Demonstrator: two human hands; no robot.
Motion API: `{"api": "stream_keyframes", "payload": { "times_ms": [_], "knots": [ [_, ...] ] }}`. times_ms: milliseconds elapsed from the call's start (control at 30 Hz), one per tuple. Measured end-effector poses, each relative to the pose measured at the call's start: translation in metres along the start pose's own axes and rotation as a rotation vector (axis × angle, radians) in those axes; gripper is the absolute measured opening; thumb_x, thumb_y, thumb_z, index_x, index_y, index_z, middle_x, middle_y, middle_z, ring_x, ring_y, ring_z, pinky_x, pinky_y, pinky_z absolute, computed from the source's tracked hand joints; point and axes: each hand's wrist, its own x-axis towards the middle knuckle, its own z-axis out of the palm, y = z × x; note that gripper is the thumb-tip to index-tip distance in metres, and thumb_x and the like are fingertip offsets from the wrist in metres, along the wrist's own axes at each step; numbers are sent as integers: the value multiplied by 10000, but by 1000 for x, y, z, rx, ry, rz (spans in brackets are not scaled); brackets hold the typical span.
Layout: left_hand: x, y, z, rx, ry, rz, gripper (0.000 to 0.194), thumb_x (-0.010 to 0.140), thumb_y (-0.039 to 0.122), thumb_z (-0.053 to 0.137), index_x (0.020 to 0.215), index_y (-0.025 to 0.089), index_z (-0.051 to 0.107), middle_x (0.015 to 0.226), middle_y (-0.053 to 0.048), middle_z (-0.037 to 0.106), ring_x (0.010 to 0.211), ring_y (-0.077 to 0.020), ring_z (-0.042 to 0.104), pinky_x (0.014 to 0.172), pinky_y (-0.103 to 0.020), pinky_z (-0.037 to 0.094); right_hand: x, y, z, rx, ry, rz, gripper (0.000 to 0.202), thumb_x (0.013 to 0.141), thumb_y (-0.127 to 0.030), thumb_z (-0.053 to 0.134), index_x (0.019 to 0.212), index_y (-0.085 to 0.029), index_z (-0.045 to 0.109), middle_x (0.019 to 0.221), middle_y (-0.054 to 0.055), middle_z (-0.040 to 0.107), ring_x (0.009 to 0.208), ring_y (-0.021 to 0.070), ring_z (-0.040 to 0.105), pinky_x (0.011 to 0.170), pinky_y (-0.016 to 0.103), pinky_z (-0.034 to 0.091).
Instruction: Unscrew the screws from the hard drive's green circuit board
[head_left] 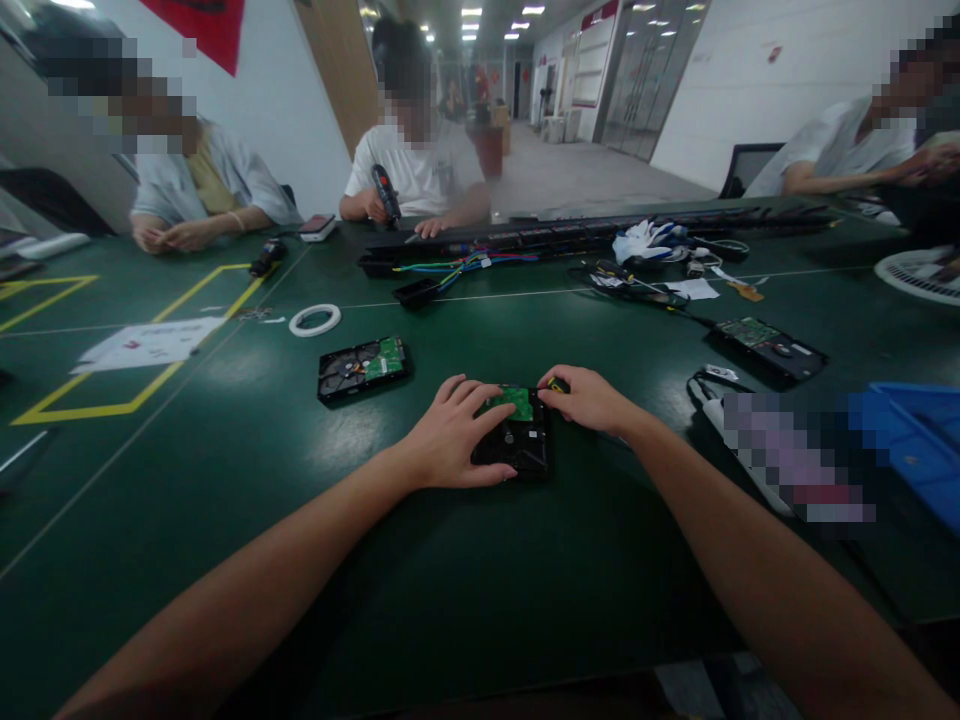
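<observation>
A hard drive (pixel 531 452) lies on the green table in front of me, its green circuit board facing up. My left hand (pixel 454 440) grips it from the left, thumb along the near side and fingers reaching over the board to the far edge. At the drive's far right corner, my right hand (pixel 581 396) is closed around a screwdriver (pixel 559 384) with a yellow-and-black handle. Its thin dark shaft points left along the far edge; whether the tip touches the drive is hard to make out. My left fingers partly cover the board.
A second hard drive (pixel 363 370) lies to the left, a third drive (pixel 769 348) to the right. Beyond are a white tape roll (pixel 315 320), cables (pixel 465 268) and gloves (pixel 649 243). A blue bin (pixel 919 440) stands right. Several people sit around the table, one holding a power screwdriver (pixel 385 192).
</observation>
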Motion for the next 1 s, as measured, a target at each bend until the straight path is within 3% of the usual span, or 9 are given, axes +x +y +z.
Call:
{"api": "stream_keyframes", "payload": {
  "times_ms": [367,633,833,1000],
  "knots": [
    [0,-1,0,4,4,10,846,894,791,641,1522,230,556,1549,-187,526,1415,-447,494,1263,-719,238,0,-1,0,-12,-1,-6,278,973,-381,626,1154,-184,703,807,37,699,623,157,613,588,302,462],
    [2,0,3,-55,9,18,986,887,820,634,1602,171,435,1576,-217,510,1490,-435,452,1315,-682,196,-1,-1,1,4,7,-1,264,966,-368,635,1145,-188,707,853,51,715,635,155,619,577,296,460],
    [3,1,5,-60,-3,78,924,888,811,644,1552,184,508,1577,-210,515,1504,-435,446,1324,-683,172,-1,-2,1,-19,15,-3,255,973,-380,644,1132,-191,709,793,27,704,606,147,608,586,295,447],
    [3,-1,7,-47,-7,78,908,887,819,637,1539,198,522,1557,-204,534,1492,-430,464,1320,-690,178,-3,-2,-6,57,124,53,284,989,-368,593,1190,-198,700,820,40,723,641,158,641,625,311,478]
  ]
}}
